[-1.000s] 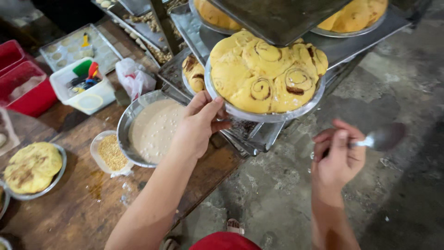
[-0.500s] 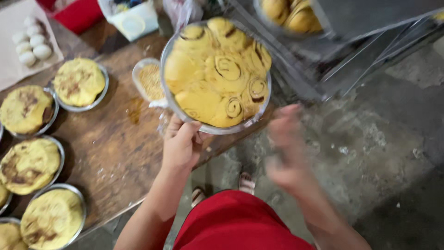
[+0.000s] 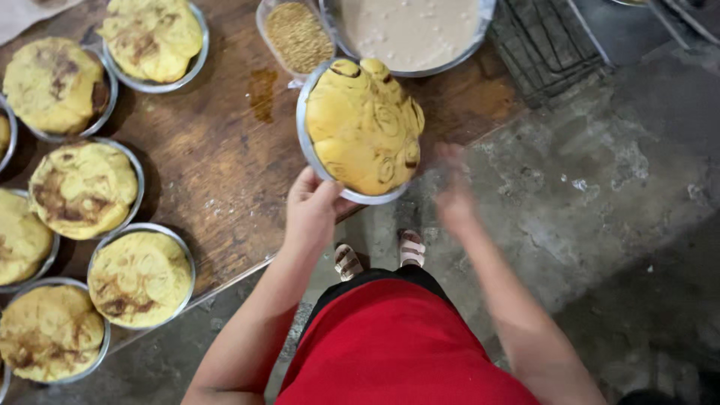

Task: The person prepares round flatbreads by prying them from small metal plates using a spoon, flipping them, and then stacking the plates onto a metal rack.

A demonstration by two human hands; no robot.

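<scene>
One round metal pan point(image 3: 309, 146) of swirled yellow dough, left hand point(image 3: 311, 210) gripping rim, right hand point(image 3: 452, 191) blurred

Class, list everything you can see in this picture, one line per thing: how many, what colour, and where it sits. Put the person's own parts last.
held pan of rolls: one, yellow dough in a metal pan, over the table edge.
filled pans: seven at least, yellow-brown tops, on the left of the table.
batter bowl: one, metal, pale beige mix, top centre.
crumb tub: one, clear, brown crumbs, beside the bowl.
wire rack: one, dark, top right.
table: one, brown wood.
floor: grey concrete.
left hand: grips the held pan's rim.
right hand: blurred, beside the pan.
</scene>
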